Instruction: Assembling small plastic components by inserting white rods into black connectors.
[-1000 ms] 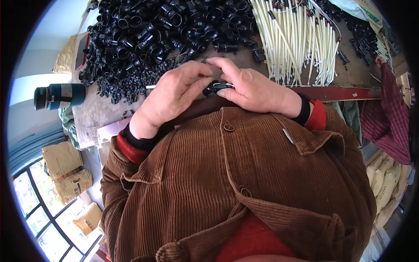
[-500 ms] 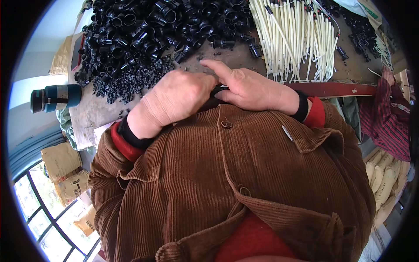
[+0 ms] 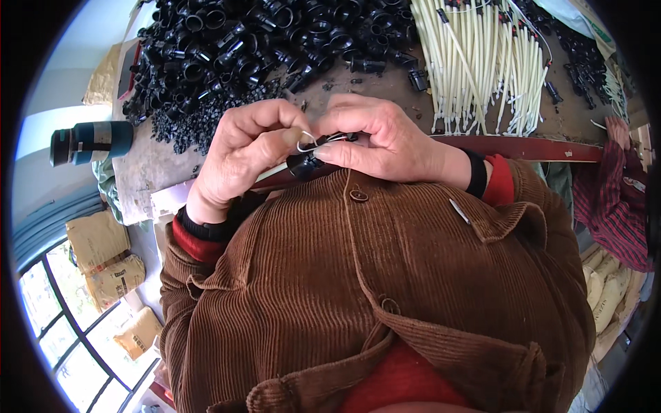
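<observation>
Both my hands meet close to my chest over the table's near edge. My left hand [image 3: 241, 155] and my right hand [image 3: 385, 138] pinch a small black plastic part [image 3: 303, 164] between their fingertips. A thin white wire loop [image 3: 310, 141] shows above that part, and a white tube [image 3: 272, 172] runs from it under my left hand. My brown corduroy jacket [image 3: 372, 289] fills the lower picture.
A heap of black plastic fittings [image 3: 241, 48] covers the far left of the table. A bundle of white tubes [image 3: 482, 62] lies at the far right. A teal bottle [image 3: 89, 141] lies at the table's left end. Brown sacks [image 3: 103, 255] sit on the floor.
My hands have lifted slightly and spread their fingers around the black part. The white wire loop now shows between the fingertips.
</observation>
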The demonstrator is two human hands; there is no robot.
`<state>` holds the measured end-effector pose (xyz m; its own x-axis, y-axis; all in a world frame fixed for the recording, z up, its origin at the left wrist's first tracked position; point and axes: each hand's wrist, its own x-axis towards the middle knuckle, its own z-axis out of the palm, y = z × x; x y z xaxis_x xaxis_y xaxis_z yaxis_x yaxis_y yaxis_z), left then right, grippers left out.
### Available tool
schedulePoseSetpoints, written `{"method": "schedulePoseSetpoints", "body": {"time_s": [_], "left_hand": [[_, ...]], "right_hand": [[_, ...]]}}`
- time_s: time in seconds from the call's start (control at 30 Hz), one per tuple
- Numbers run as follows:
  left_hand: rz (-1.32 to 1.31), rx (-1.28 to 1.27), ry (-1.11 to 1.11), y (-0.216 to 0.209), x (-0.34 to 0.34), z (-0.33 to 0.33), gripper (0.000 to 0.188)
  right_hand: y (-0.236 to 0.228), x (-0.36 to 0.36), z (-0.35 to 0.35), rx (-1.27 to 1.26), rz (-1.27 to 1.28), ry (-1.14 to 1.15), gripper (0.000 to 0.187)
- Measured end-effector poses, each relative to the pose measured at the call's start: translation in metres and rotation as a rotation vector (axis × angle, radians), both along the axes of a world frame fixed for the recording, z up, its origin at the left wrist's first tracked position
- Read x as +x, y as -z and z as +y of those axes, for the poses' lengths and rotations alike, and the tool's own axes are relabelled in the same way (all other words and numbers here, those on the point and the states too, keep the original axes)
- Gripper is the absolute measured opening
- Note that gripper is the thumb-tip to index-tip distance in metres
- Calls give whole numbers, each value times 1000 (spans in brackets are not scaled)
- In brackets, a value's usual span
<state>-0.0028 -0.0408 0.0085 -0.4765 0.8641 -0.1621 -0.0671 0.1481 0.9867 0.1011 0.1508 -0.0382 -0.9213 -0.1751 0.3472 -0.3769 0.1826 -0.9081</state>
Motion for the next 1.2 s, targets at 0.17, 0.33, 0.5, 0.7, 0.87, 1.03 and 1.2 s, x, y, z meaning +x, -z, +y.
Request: {"method": "schedulePoseSetpoints", "body": {"time_s": [0.17, 0.33, 0.5, 0.7, 0.87, 1.03, 1.2], "left_hand": [[-198, 20, 100, -5, -1, -1, 11], [-170, -108, 245, -5, 4, 11, 13], [295, -149, 234, 19, -11, 31, 13], [971, -160, 154, 56, -25, 75, 12], [1340, -198, 111, 74, -25, 102, 10], [1450, -224, 69, 79, -12, 101, 10], [1494, -225, 108, 80, -14, 103, 11]], "right_hand": [[-1, 4, -7, -112, 23, -41, 10], [-6, 24, 17, -42, -53, -7, 8], [13, 45, 46, -198, -336, 211, 9], [10, 42, 55, -175, -506, 329, 8], [16, 38, 52, -235, -401, 383, 5], [31, 41, 49, -145, -189, 441, 9], [27, 40, 47, -178, -203, 451, 9]]}}
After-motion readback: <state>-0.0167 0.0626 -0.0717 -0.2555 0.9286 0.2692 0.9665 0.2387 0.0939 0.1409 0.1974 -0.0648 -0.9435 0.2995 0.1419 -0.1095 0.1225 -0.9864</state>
